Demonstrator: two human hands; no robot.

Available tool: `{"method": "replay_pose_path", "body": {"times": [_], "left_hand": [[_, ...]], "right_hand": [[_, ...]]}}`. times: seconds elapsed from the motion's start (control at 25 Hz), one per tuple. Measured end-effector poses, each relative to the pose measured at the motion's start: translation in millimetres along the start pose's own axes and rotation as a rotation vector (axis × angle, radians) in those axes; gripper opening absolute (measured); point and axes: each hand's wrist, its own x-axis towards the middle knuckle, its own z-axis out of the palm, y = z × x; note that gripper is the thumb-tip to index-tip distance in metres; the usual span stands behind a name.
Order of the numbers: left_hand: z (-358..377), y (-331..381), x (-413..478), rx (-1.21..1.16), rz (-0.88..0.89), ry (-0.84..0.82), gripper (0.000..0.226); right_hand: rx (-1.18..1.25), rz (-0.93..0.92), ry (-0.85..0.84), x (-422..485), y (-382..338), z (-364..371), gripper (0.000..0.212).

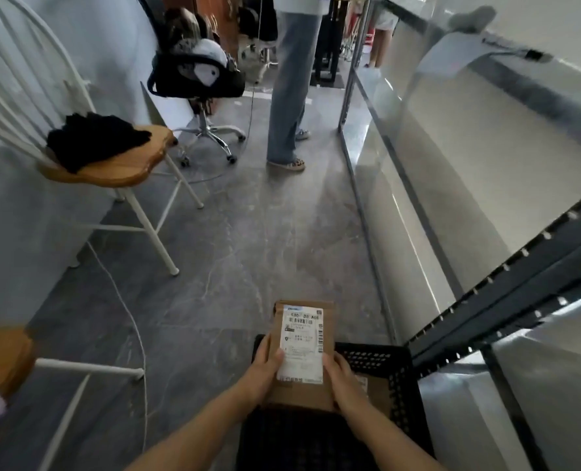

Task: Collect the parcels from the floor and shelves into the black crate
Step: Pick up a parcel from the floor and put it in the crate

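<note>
**A:** How were the hands found?

**B:** The left hand (265, 365) was seen clamped on the left edge of the brown parcel (303, 355), with its thumb laid on top beside the white label (302, 329) and its fingers wrapped along the side. The right hand (341, 379) was closed on the right edge in the same manner. The parcel was gripped from both sides.

**A:** And where was the parcel held?

**B:** It was held above the black crate (399, 385), label up, over the crate's left part. Its long axis was pointed straight away from the person. The near half was gripped, so most of it lay forward of both hands, and its far end was carried out past the crate's far rim.

**A:** Was either hand nearer?

**B:** Neither could be called nearer. Both forearms were stretched forward and down over the crate's near side, converging on the parcel.

**A:** What was the next move judged to turn on?

**B:** That overhang. The parcel would probably need to be drawn back and lowered. A second parcel (372, 390) was seen inside the crate, under the right hand.

**A:** And beyond?

**B:** A dark shelf frame (506, 277) was noted just right of the crate, and a white chair (112, 164) well beyond it to the left.
</note>
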Motion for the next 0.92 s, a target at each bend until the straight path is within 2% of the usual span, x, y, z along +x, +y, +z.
{"method": "replay_pose_path", "body": {"times": [0.16,0.24,0.32,0.48,0.64,0.76,0.92], "left_hand": [[0.9,-129.0,97.3,0.014,-0.082,0.065,0.048],[5.6,-168.1,128.2,-0.044,-0.128,0.135,0.041],[15.5,-200.7,154.4,-0.052,-0.139,0.122,0.039],[18.6,-226.2,185.7,0.002,-0.153,0.215,0.04],[10.2,-233.8,202.4,0.06,-0.247,0.367,0.038],[13.1,-238.9,208.4,0.141,-0.274,0.433,0.037],[17.1,-244.2,219.8,0.134,-0.357,0.475,0.04]], "right_hand": [[-0.08,-0.008,-0.046,116.6,112.1,15.1,0.051],[-0.047,0.009,-0.089,154.5,150.1,18.5,0.05],[0.03,0.019,-0.107,193.7,193.0,25.3,0.05],[0.146,0.023,-0.12,243.1,237.8,43.2,0.046],[0.154,0.048,-0.183,260.9,248.7,64.3,0.05],[0.142,0.052,-0.173,270.1,254.3,70.1,0.051],[0.136,0.048,-0.178,277.5,256.0,73.2,0.055]]}}
